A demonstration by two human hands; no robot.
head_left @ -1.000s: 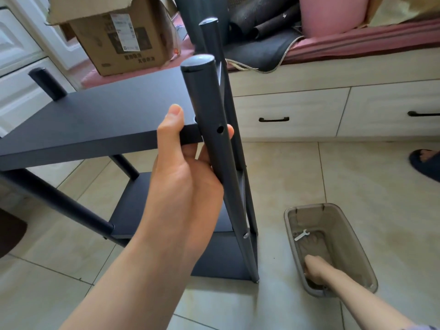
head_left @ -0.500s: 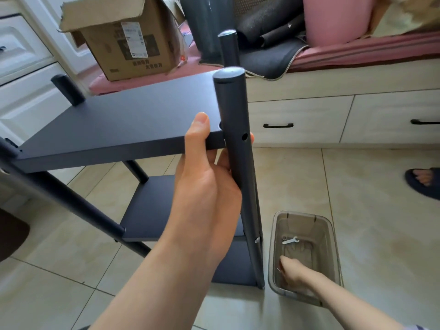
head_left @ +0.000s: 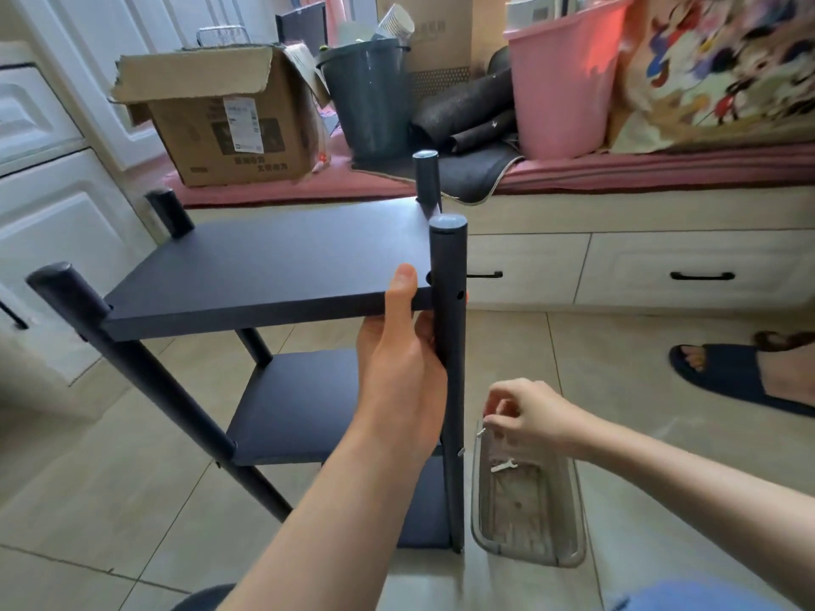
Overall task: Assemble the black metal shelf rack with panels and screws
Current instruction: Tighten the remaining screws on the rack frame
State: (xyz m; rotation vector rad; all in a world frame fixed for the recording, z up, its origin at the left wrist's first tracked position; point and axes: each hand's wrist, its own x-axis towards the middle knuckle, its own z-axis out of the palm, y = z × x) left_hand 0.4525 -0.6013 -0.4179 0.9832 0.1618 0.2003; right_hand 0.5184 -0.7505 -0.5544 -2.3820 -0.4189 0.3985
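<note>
**Hands on the black rack, one picking up a tiny part**

Tan floor tiles (head_left: 639, 434) run up to a low white bench with drawers (head_left: 661, 275) at the far side. On that bench sit a cardboard box (head_left: 220, 125), a dark bin (head_left: 366, 99) and a pink tub (head_left: 564, 81).

A black rack (head_left: 264, 266) stands on the floor, left of the middle. It has a top shelf (head_left: 273, 258), a lower shelf (head_left: 300, 407) and round black poles. The left hand (head_left: 397, 346) grips the front right corner of the top shelf. Its thumb lies flat on top of the shelf edge, and its fingers curl under the shelf and round the front right pole (head_left: 450, 346). A small hole in that pole shows just beside the fingertips.

The right hand (head_left: 525, 416) hangs just above a clear plastic tray (head_left: 573, 553) on the floor, right beside the foot of that pole. Its finger and thumb are pressed together, pinching a tiny pale part (head_left: 483, 432); it is too small to tell what it is. A small white tool (head_left: 502, 466) lies in the tray.

Bare floor lies open to the right of the tray, up to a foot in a dark slipper (head_left: 732, 372) near the right edge. More open floor lies in front of the rack.
</note>
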